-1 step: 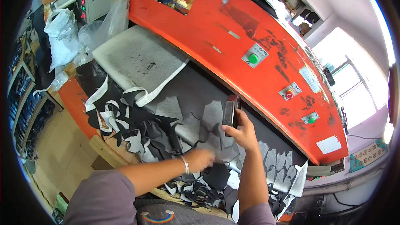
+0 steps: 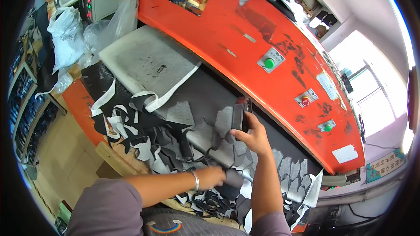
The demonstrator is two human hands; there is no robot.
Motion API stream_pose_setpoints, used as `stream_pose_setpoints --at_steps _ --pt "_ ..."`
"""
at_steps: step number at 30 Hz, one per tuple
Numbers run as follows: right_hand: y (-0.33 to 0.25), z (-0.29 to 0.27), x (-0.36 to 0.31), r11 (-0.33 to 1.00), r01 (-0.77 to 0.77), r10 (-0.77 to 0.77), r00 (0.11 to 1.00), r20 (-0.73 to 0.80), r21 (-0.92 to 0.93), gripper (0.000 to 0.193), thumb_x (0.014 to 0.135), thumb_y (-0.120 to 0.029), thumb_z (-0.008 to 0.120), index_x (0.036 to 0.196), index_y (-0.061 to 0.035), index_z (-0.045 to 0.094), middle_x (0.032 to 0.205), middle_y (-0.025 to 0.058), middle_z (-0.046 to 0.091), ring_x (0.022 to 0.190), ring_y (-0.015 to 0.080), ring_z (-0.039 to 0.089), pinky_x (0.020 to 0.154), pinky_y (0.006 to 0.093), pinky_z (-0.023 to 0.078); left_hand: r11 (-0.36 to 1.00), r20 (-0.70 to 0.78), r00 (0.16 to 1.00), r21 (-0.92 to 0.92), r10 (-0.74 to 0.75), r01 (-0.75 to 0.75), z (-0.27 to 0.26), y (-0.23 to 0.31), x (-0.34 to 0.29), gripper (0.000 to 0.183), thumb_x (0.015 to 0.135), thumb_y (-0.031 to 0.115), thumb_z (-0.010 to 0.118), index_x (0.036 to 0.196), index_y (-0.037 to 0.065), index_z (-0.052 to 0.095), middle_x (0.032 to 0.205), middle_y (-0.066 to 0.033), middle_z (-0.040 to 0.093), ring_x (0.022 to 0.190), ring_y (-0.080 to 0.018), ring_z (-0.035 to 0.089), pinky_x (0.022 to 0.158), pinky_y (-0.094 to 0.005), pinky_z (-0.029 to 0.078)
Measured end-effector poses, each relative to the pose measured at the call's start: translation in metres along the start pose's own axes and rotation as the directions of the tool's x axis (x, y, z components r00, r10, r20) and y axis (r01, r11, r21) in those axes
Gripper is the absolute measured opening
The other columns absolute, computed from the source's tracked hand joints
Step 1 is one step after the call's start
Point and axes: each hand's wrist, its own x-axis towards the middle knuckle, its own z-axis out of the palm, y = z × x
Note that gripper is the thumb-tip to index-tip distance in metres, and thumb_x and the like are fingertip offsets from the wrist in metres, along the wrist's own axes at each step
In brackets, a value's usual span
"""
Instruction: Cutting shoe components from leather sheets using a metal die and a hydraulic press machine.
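My right hand (image 2: 254, 136) is closed around a dark, block-like thing (image 2: 239, 116) with a reddish far end, held upright above the work surface; I cannot make out its exact kind. Against its left side stands a light grey cut piece (image 2: 224, 121). Lower down, my left hand (image 2: 211, 178), slightly blurred, pinches a small dark grey cut piece (image 2: 234, 178) over the near edge of the surface. Below it lies a heap of black and grey scraps (image 2: 214, 202). Rows of grey cut pieces (image 2: 292, 172) rest to the right of my right forearm.
A red machine beam (image 2: 227, 39) with green and red buttons crosses behind the black surface (image 2: 197, 85). At the far left of that surface lies a pale slab (image 2: 144, 57). Black and white offcut strips (image 2: 124, 120) tangle nearer. Plastic bags (image 2: 68, 37) stand beyond; another person's arm shows there.
My left hand has shifted slightly, and the grey piece at its fingers now shows clearly. My right hand keeps its hold on the dark thing. The whole view has moved a little.
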Motion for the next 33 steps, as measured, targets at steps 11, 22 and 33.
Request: stream_pose_setpoints --at_steps 11,22,33 --pt "-0.01 0.103 0.079 0.796 0.021 0.117 0.975 0.187 -0.605 0.079 0.066 -0.046 0.078 0.128 -0.0041 0.053 0.101 0.011 0.066 0.104 0.0289 0.058 0.087 0.0421 0.042 0.962 -0.581 0.766 -0.155 -0.274 0.226 -0.12 -0.008 -0.044 0.014 0.078 0.017 0.062 0.087 0.006 0.06 0.092 -0.0121 0.061 0.093 -0.0326 0.058 0.084 -0.0423 0.045" --pt "0.033 0.109 0.011 0.953 -0.123 0.04 0.957 -0.287 -0.278 0.096 0.065 -0.035 0.083 0.141 -0.003 0.036 0.13 0.0188 0.053 0.123 0.0354 0.045 0.104 0.0458 0.032 0.901 -0.593 0.704 -0.091 -0.391 0.424 -0.118 -0.071 -0.035 0.041 0.077 0.01 0.056 0.116 0.006 0.042 0.133 -0.019 0.05 0.133 -0.0361 0.037 0.112 -0.0502 0.019" --pt "0.042 0.125 0.02 0.918 -0.152 0.054 0.963 -0.263 -0.366 0.103 0.065 -0.031 0.082 0.145 0.0022 0.026 0.129 0.0168 0.056 0.123 0.0314 0.047 0.106 0.0438 0.023 0.922 -0.566 0.739 -0.111 -0.366 0.371 -0.119 -0.075 -0.039 0.042 0.077 0.009 0.056 0.116 0.009 0.041 0.135 -0.0177 0.053 0.139 -0.0338 0.031 0.113 -0.049 0.012"
